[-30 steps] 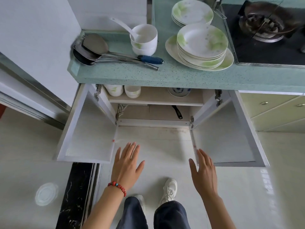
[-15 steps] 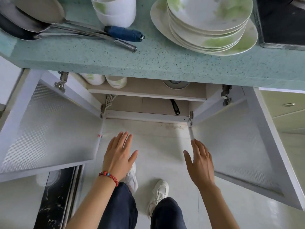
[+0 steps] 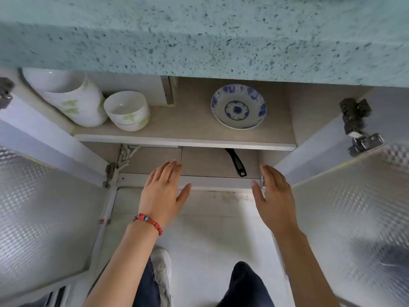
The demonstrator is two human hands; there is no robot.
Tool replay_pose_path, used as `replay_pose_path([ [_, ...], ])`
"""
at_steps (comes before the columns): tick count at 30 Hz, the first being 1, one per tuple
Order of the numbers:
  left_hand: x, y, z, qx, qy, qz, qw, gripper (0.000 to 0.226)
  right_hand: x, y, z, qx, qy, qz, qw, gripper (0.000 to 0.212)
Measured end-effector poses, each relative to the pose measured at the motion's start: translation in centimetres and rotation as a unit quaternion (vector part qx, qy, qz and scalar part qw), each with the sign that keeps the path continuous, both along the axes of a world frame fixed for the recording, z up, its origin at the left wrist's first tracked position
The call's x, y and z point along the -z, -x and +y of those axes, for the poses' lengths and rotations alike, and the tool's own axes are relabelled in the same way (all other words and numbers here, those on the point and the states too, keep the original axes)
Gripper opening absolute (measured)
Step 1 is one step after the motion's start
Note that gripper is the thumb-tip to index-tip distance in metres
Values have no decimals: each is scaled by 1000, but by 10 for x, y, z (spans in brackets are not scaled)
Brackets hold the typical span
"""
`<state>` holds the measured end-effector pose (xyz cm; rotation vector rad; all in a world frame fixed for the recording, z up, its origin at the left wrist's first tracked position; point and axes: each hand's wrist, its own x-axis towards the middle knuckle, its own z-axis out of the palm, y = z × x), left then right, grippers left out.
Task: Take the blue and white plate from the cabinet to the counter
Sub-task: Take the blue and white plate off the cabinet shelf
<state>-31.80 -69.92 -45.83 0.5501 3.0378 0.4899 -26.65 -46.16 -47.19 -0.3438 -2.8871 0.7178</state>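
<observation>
Our left hand (image 3: 162,191) and right hand (image 3: 274,196) hover flat and spread (both empty) before the open cabinet; the blue and white plate (image 3: 238,106) sits on the shelf (image 3: 183,138) beyond our right fingertips.

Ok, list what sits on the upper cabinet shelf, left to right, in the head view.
Stack of large white bowls → stack of small white bowls → blue and white plate.
</observation>
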Motion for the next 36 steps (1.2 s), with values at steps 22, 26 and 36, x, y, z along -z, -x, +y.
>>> replay_pose_path([
  [22,73,183,89,-41,-206,-12,978,39,59,189,87,65,1,193,979,34],
  [26,73,197,113,-49,-267,-47,961,27,68,211,91,107,52,185,976,17],
  [36,86,210,128,-117,-386,-83,911,20,79,224,91,100,76,113,986,15],
])
